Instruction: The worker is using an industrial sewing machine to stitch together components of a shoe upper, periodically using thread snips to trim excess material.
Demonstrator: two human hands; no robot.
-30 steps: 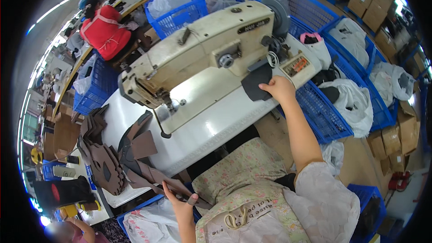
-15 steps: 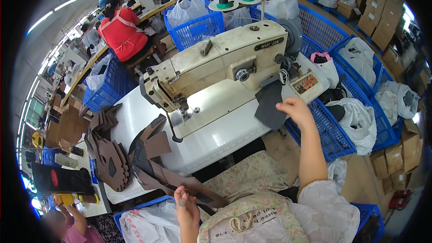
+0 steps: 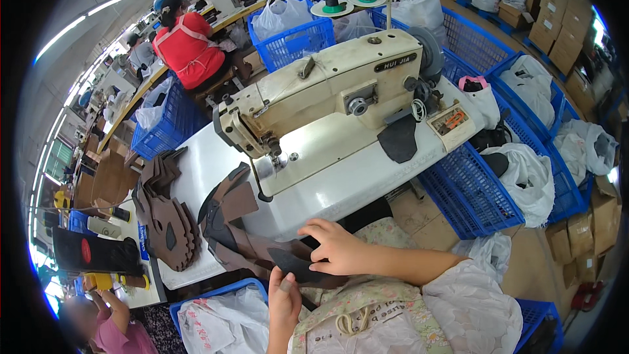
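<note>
Low in front of my apron, my left hand [image 3: 284, 303] pinches the lower edge of a dark, curved flat piece [image 3: 296, 265]. My right hand [image 3: 341, 251] closes its thumb and fingers on the same piece from the right. Brown cut pieces with dark patches [image 3: 234, 204] trail from the table edge toward my lap, beneath the held piece. Beyond my hands stands a cream sewing machine [image 3: 314, 101]. Black flat pieces [image 3: 398, 141] lie on its right side, near a small tray [image 3: 452, 123] holding orange-handled snips.
Stacked brown scalloped pieces [image 3: 167, 233] lie on the white table [image 3: 308, 206] at left. A blue crate [image 3: 252, 283] with white bags sits below the table edge. More blue crates [image 3: 472, 190] stand at right. Two co-workers, in red [image 3: 190, 52] and pink [image 3: 118, 328], sit at left.
My right hand has come from the black pieces beside the machine down left to my left hand. Both hands now grip a dark piece. The view has shifted slightly.
</note>
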